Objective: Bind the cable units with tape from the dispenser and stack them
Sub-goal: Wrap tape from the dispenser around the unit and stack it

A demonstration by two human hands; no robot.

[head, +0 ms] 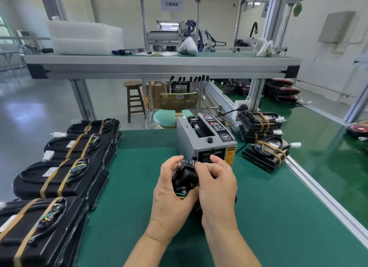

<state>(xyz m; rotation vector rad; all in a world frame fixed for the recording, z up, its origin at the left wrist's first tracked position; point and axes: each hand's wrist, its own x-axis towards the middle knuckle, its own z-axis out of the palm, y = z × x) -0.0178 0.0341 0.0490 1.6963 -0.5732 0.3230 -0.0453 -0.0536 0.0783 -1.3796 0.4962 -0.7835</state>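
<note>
A black cable unit with coloured wires is held upright between both hands above the green bench mat, just in front of the grey tape dispenser. My left hand grips its left side, fingers curled over the top. My right hand grips its right side, the fingertips pinching at the top edge close to the dispenser's outlet. Whether a tape strip is in the fingers is hidden. Taped black units lie in stacks on the left and on the right.
A power cord runs from the dispenser toward a white socket block. An aluminium rail borders the mat on the right. An overhead shelf spans the bench. A stool and a chair stand beyond the far edge.
</note>
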